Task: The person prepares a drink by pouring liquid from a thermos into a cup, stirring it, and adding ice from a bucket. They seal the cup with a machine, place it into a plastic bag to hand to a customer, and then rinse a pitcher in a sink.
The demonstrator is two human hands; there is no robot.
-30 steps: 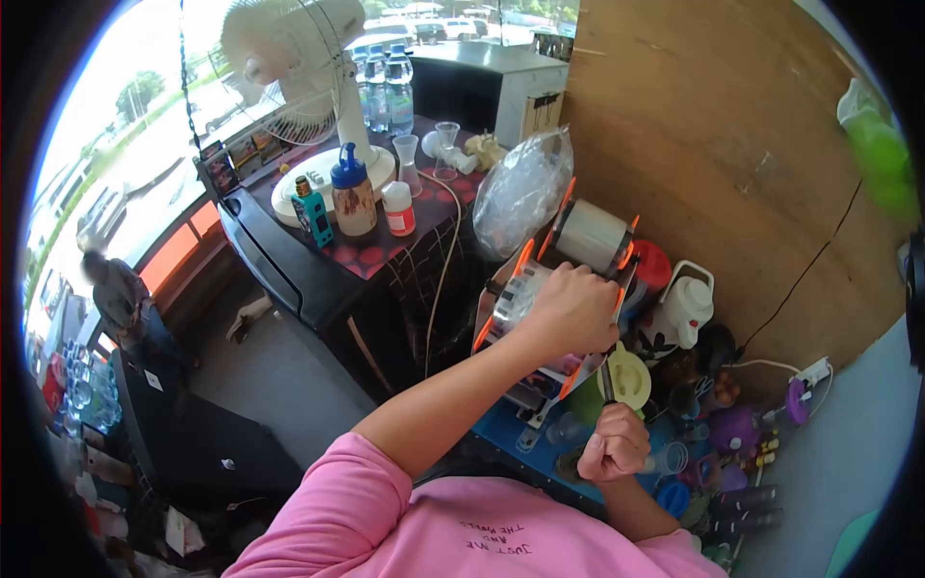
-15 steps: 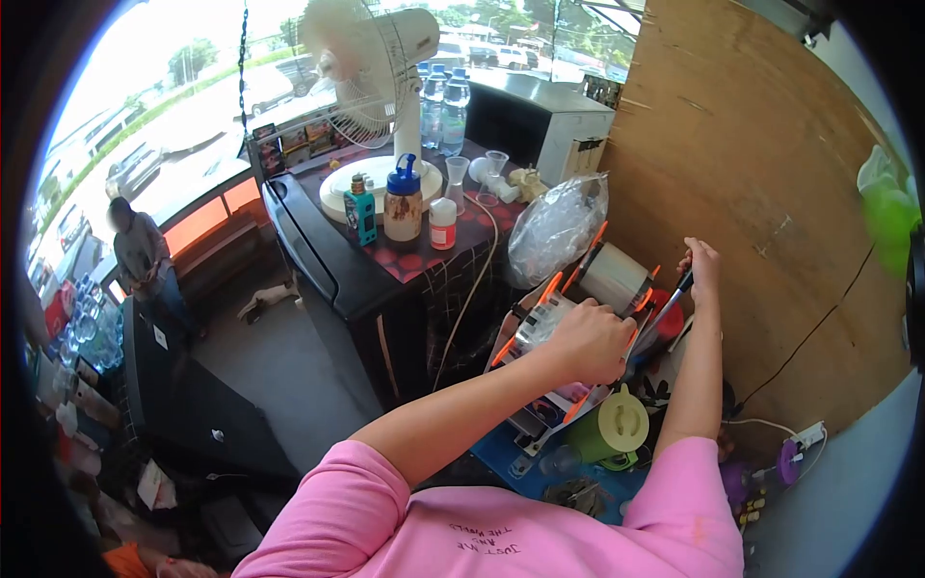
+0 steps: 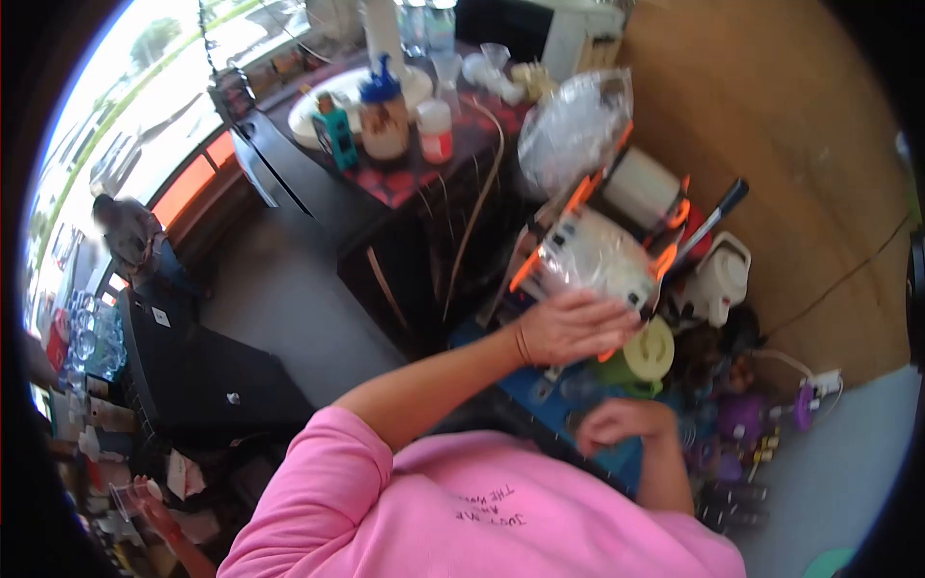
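At the machine [image 3: 593, 255], reaching with the left hand [image 3: 578, 328], fingers extended, over the near end; cannot tell if touching. Holding the right hand [image 3: 624, 424] half-open, blurred, above the blue table [image 3: 631, 462]. Flanked by the slanted lever [image 3: 708, 223], the pitcher [image 3: 650, 352] and the plastic bag [image 3: 578, 130].

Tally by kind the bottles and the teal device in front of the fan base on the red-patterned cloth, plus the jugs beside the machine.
Bottles: 2 (blue-capped bottle, white-capped bottle)
Teal device: 1
Jugs: 2 (white jug, green jug)
Total: 5
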